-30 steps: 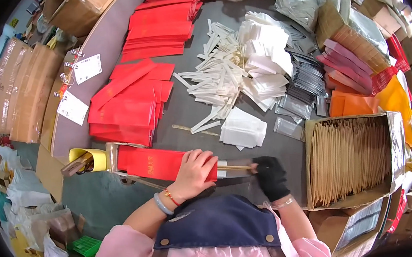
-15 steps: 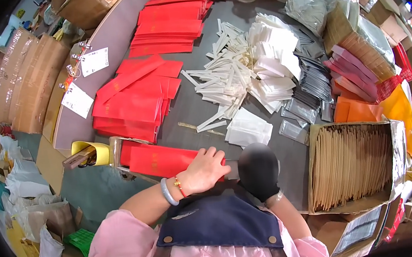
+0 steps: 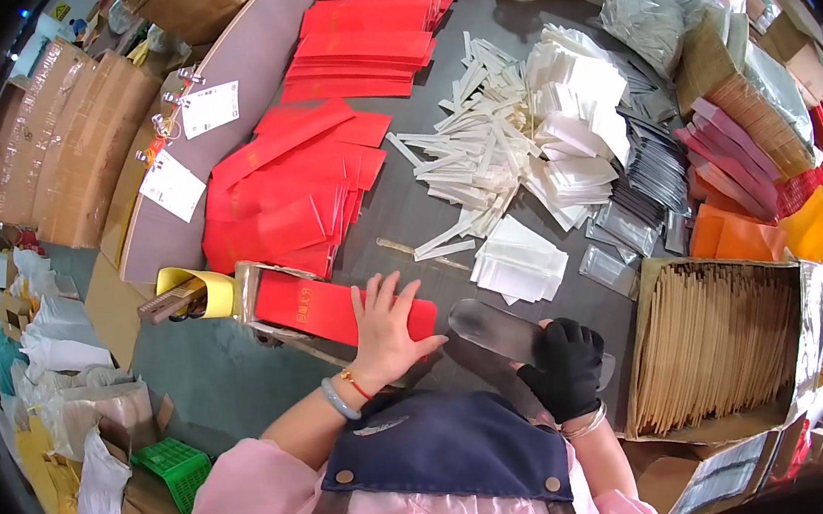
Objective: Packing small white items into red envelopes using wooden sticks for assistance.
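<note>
Presently: left hand (image 3: 386, 326) lies open and flat on the red envelope (image 3: 322, 308) at its 9 o'clock, gloved right hand (image 3: 566, 369) closed on a clear sleeve (image 3: 500, 331) angled toward 10 o'clock; best kept pinned flat, sleeve mouth aligned squarely.

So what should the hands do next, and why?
Probably bring the clear sleeve over to the red envelope. The left hand lies flat on that envelope, pinning it to the grey table, and the gloved right hand holds the sleeve just beside it, not yet touching it. That looks like the natural next small move.
</note>
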